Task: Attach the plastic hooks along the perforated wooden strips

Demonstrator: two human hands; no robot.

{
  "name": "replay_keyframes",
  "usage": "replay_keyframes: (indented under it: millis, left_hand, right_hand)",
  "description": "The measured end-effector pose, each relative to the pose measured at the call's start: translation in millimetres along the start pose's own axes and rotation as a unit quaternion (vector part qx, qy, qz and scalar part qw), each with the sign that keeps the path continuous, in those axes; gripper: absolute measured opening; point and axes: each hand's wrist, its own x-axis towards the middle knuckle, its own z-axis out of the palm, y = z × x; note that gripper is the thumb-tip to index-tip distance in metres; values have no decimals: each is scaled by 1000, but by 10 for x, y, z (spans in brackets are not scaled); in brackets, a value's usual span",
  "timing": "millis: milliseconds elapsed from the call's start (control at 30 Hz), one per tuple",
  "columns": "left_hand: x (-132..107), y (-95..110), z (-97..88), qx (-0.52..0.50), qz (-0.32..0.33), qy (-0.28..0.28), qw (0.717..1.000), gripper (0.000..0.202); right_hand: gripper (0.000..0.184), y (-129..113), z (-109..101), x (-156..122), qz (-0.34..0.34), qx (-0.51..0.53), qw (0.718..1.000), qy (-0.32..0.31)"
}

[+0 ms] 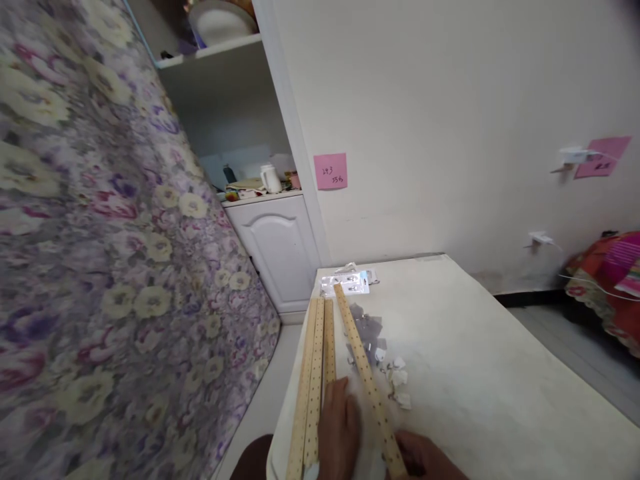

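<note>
Several long wooden strips with rows of small holes lie on a white table (475, 360). My left hand (340, 427) rests flat on the table, fingers stretched out, touching the bundle of strips (314, 380) lying side by side at the table's left edge. My right hand (425, 459) is closed round the near end of one separate strip (364, 373), which slants away toward the far left. Small grey and white pieces (373, 337) lie scattered just right of that strip.
A clear plastic packet (347, 283) lies at the table's far left corner. A flowered mattress (100, 253) leans at the left. A white cupboard (275, 247) stands behind, with a pink note (330, 171) on the wall. Red bedding (607, 280) lies at the right.
</note>
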Motion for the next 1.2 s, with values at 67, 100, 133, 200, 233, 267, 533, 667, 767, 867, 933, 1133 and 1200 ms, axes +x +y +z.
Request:
replay_keyframes:
  millis: [67,100,133,200,233,267,533,667,767,867,933,1133,1200]
  left_hand:
    - [-14,-126,-118,3,-8,19,1000,33]
    - [-21,-183,-169,3,-12,27,1000,33]
    - [-27,-235,-213,2,-16,33,999,33]
    - [-40,-319,-283,-2,-21,41,999,32]
    - [-46,-353,-308,-4,-23,44,999,32]
    - [-52,-381,-329,-7,-25,43,999,32]
    - [-43,-403,-463,-40,-82,-11,996,35]
    - [-7,-360,-486,-45,-88,-29,995,37]
    - [11,-398,-417,-3,-109,-33,994,43]
    - [31,-459,-333,50,-117,-54,990,52]
    - [46,-482,-300,82,-110,-63,988,52]
    - [51,-450,-275,203,-114,-81,969,44]
    - [30,-444,-255,228,-110,-78,964,41]
  right_hand:
    - [42,65,144,229,7,18,1000,-1]
    - [41,101,203,329,8,22,1000,6]
    - [41,135,255,422,12,25,1000,11]
    - [41,194,346,589,19,31,999,17]
    - [41,218,388,663,24,36,999,12]
    - [41,239,429,728,26,40,999,5]
    - [16,336,603,955,24,-84,993,73]
    - [15,287,572,934,36,-179,978,97]
    - [22,225,580,907,28,-224,968,107]
    - [14,140,633,889,35,-252,960,121]
    - [12,86,665,877,56,-267,954,125]
    - [12,194,629,847,11,-270,958,99]
    - [11,296,558,845,-5,-272,957,96]
